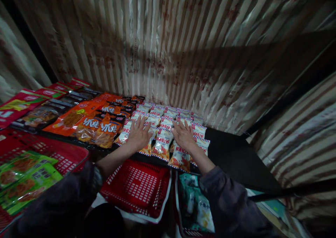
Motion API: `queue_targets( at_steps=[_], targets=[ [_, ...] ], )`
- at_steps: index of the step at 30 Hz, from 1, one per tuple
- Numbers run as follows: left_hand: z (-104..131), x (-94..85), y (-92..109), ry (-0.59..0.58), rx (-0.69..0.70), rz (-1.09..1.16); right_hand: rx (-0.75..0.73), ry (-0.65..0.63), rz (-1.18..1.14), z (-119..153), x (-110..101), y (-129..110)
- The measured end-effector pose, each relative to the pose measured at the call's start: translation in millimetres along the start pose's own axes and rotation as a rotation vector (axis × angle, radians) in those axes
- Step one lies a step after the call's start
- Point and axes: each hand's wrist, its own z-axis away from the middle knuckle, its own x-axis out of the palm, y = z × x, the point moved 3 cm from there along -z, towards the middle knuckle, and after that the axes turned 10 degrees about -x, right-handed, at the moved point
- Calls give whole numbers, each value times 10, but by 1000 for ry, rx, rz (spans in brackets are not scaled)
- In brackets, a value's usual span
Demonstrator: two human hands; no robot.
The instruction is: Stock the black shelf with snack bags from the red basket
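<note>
While left hand [140, 136] and right hand [184, 137] lie splayed, both touch packets [161, 145].

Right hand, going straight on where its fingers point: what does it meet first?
Probably the white snack packets just beyond the right hand; if it is raised above them, then the striped sheeting behind. Its height is hard to judge.

Two hands [140, 136], over dozen white packets [162, 146], three baskets [139, 187]
</note>
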Motion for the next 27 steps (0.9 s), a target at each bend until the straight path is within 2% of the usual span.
queue_targets(
  at_steps=[3,6,8,9,11,13,16,23,27],
  targets=[
    [393,15,178,52,70,122,57,193,-6,612,-1,252],
    [773,118,462,87,135,263,246,411,-51,1175,95,512],
    [975,246,690,73,161,323,429,441,-137,1405,223,677],
    [1049,321,806,55,172,334,496,408,-183,1460,302,738],
    [1135,466,1010,25,163,326,534,329,-239,1468,447,793],
    [1152,570,1157,32,120,289,478,279,-245,1391,554,773],
    [1125,630,1266,71,54,231,434,277,-244,1284,629,714],
    [1123,606,1247,111,40,217,397,400,-150,1360,614,634],
    [1142,636,1192,134,45,237,211,417,-64,1414,708,375]
  ],
)
